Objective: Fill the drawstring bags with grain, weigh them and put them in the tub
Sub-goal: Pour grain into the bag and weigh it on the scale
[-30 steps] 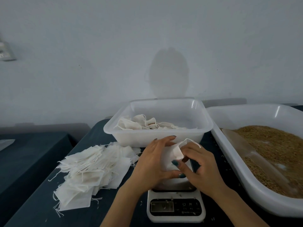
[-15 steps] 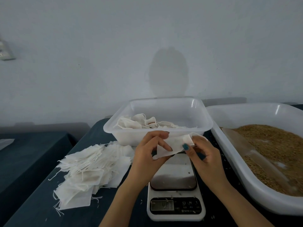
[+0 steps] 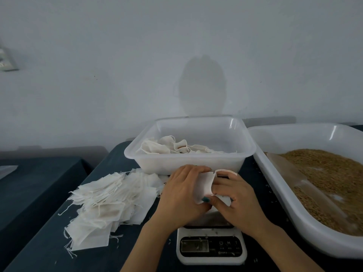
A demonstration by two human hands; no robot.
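Observation:
Both hands hold one small white drawstring bag just above the kitchen scale. My left hand grips its left side and my right hand pinches its right edge, where the string loops out. Behind them stands a clear square tub with several filled bags inside. A wide white tray on the right holds brown grain and a clear scoop. The scale's platform is mostly hidden by my hands.
A loose pile of flat empty bags lies on the dark cloth left of the scale. Stray grains dot the cloth near the tray. A pale wall rises close behind the tub. A second dark table sits at far left.
The bag was raised in front of the tub half a second ago. Now both hands have come back down over the scale with it, closer together.

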